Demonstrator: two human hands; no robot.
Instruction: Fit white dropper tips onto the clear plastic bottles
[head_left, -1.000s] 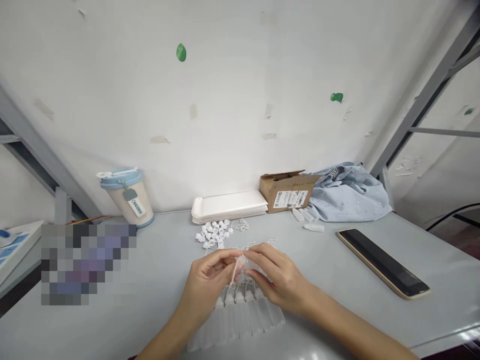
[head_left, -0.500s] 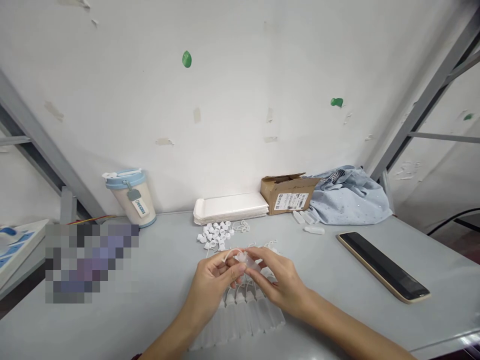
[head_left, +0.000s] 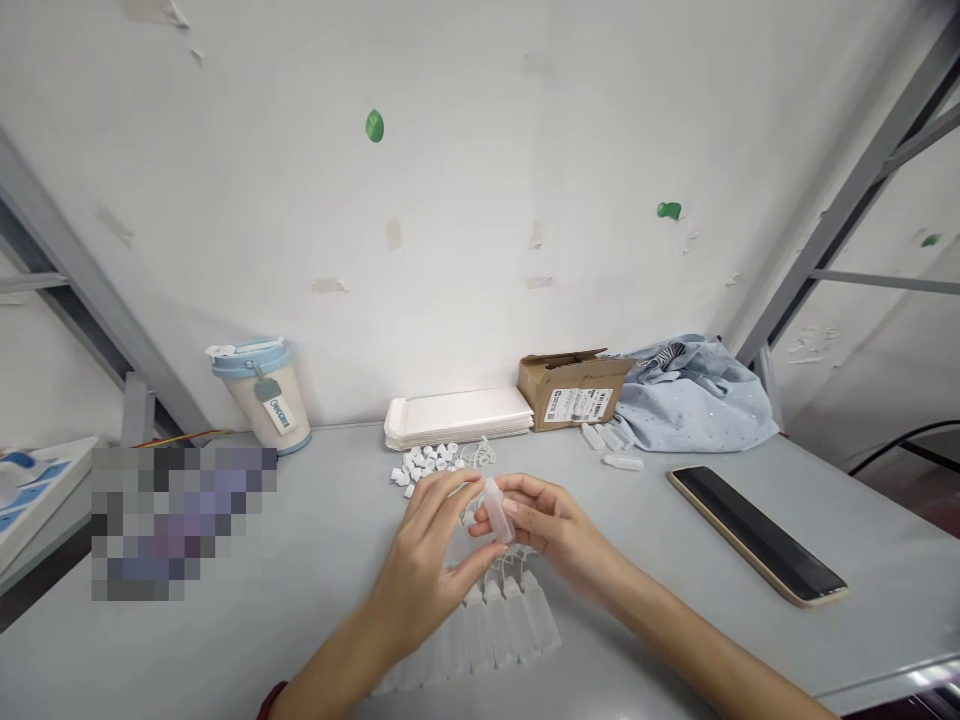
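A small translucent plastic bottle (head_left: 496, 508) is held tilted in front of me, its narrow neck toward the wall. My right hand (head_left: 551, 520) grips its side between thumb and fingers. My left hand (head_left: 424, 545) spans the same bottle, with fingertips by the neck and the thumb against the base. Under my hands, a row of similar bottles (head_left: 495, 630) with white caps and thin looped straps lies on the table; my left hand hides part of it. Beyond my fingers is a pile of small white caps (head_left: 424, 462), beside several white strap rings (head_left: 478, 453).
White flat boxes (head_left: 461, 415) and an open cardboard box (head_left: 574, 390) stand by the wall. Several loose bottles (head_left: 622, 462) lie near a blue cloth (head_left: 694, 395). A phone (head_left: 757, 535) is at right, a lidded cup (head_left: 262, 395) at left.
The bottle has turned from lying sideways to pointing away from me. My left fingers have shifted from a pinch near its top to spanning its two ends. The white strap is less visible.
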